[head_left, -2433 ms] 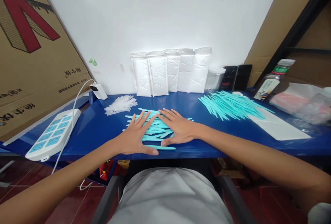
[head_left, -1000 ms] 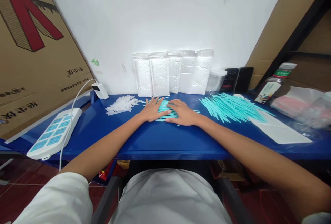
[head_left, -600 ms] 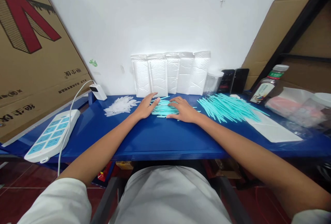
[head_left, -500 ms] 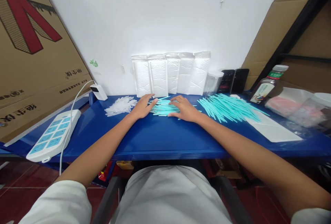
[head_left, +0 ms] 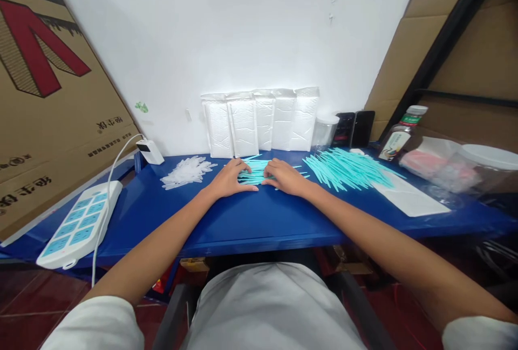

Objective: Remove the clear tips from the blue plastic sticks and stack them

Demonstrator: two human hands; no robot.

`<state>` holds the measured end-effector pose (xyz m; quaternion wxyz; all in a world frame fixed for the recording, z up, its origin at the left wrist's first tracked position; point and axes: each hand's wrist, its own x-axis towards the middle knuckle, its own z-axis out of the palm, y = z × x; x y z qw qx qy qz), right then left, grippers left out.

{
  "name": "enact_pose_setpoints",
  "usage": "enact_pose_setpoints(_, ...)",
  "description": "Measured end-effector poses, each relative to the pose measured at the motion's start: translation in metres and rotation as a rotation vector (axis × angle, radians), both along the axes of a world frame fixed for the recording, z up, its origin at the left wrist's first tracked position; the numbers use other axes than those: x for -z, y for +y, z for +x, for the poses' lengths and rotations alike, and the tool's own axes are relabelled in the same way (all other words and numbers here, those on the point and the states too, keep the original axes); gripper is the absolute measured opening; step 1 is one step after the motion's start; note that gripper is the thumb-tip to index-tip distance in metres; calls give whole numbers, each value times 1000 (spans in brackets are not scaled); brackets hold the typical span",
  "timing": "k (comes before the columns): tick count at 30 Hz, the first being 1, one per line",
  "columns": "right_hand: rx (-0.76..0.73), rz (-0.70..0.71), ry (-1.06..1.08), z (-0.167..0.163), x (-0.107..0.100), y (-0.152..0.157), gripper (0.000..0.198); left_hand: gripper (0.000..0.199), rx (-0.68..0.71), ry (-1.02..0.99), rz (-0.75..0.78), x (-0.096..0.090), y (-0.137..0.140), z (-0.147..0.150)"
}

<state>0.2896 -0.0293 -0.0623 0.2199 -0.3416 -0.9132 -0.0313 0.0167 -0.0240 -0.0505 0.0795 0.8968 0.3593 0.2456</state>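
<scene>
Thin turquoise plastic sticks (head_left: pixel 256 171) lie side by side in a loose bundle between my two hands, on the blue table (head_left: pixel 259 212). My left hand (head_left: pixel 231 178) cups the left end of this bundle, fingers bent over the far side and thumb stretched out along the near edge. At the right part, my right hand (head_left: pixel 285 176) has its fingers and thumb curled around the sticks, whose right ends stick out beyond it. A larger messy pile of the same turquoise sticks (head_left: pixel 343 169) lies to the right. Small translucent whitish pieces (head_left: pixel 186 172) are heaped on the left.
White padded packets (head_left: pixel 243 126) lean on the wall behind the bundle. A clear jar (head_left: pixel 324 131), two phones (head_left: pixel 361 129) and a bottle (head_left: pixel 400 134) stand back right. A white sheet (head_left: pixel 413 196) lies right; a power strip (head_left: pixel 81 223) with a cable is at left.
My left thumb has swung down to the near side of the bundle, and my right fingers have drawn closer around the sticks. The view has shifted slightly.
</scene>
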Motion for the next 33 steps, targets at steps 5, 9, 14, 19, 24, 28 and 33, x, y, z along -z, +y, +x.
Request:
enact_pose_setpoints(5,43,50,-119,-5,-3,-5,24,53,31,9,-2,8,8,0)
enact_pose_setpoints(9,50,76,-233,-14,-5,-7,20,51,53,24,0,10,9,1)
enact_pose_setpoints(14,76,98,-299,-25,-10,-6,18,48,33,-17,-14,10,7,3)
enact_pose_setpoints(19,43,3,-298,-23,-24,3,12,43,-14,-173,-108,9,10,6)
enact_pose_setpoints(24,10,-191,-167,-16,-53,17,15,41,-100,-304,-45,2,7,10)
enact_pose_setpoints(28,0,-314,42,-14,-63,19,19,48,-226,-449,-14,-2,4,13)
enact_pose_setpoints(33,-72,-210,241,-16,-45,14,31,51,-321,-535,-28,-2,3,14)
